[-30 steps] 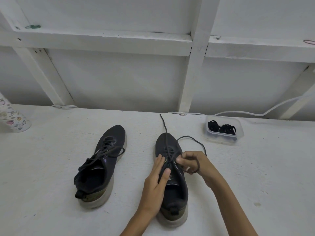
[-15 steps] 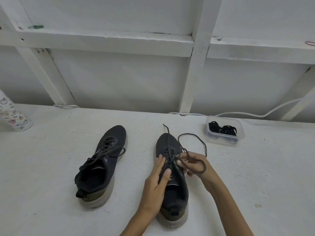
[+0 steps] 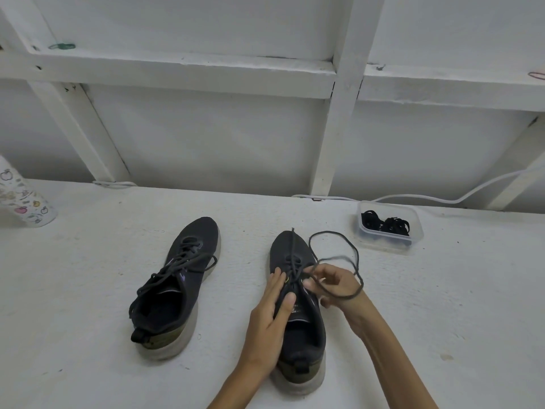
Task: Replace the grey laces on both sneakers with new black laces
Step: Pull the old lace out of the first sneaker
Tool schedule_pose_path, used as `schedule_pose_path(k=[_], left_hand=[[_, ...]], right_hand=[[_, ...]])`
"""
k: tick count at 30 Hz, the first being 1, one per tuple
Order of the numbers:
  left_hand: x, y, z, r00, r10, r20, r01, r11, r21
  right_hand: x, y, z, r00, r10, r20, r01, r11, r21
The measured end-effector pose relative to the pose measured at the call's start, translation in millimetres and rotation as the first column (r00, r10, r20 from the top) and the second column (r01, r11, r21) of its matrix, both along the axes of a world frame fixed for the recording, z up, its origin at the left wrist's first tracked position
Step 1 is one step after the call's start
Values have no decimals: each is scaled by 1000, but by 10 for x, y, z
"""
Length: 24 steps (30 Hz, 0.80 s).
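**Current state.** The right-hand sneaker (image 3: 306, 335) stands on the table (image 3: 88, 290) with its toe pointing away from the person. The left hand (image 3: 269, 317) lies flat on its inner side. The fingers (image 3: 277, 280) are straight and pressing to steady the shoe, not gripping it. The right hand (image 3: 334, 286) is curled beside the eyelet rows and pinches the grey lace (image 3: 357, 258).

**Change.** A second ago, one free end of the lace ran well past the toe onto the table. That end has drawn back, and its tip now lies on the toe cap. Meanwhile the right hand has shifted slightly outward. The loop it trails has widened and now hangs round the back of the hand toward the wrist.

**Meaning for the task.** Judging by this, lace is being drawn through the eyelets, so removal is under way on this shoe but not finished. Crossings are still visible over the tongue.

**Remaining items.**
- The left-hand sneaker (image 3: 177, 290) remains fully laced and untouched.
- The black laces (image 3: 386, 225) are coiled in the clear plastic container (image 3: 413, 246), near the right-hand sneaker's toe.
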State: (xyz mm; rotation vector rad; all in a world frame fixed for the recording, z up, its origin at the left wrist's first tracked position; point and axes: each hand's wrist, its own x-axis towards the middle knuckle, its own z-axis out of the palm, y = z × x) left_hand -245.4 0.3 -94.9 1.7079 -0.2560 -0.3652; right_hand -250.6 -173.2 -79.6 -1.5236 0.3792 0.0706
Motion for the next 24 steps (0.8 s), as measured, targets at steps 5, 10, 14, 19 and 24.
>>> schedule_pose_path(k=[5,10,14,19,24], left_hand=[[5,-1,-4,1000,1,-6,-1,1000,-1],[-4,4,9,1000,-9,-14,9,1000,-7],[-7,5,4,1000,0,-13,0,1000,-12],[2,-7,2,1000,5,-12,-5,1000,1],[-4,7,8,1000,-7,0,7,1000,3]], right_hand=[[-8,-2,43,998,-5,60,9,998,-62],[105,-86,137,932,-354,79,354,935,9],[97,-145,141,939,-343,21,341,938,62],[19,63,76,999,-24,-45,22,999,-38],[112,-65,141,946,-324,30,323,946,42]])
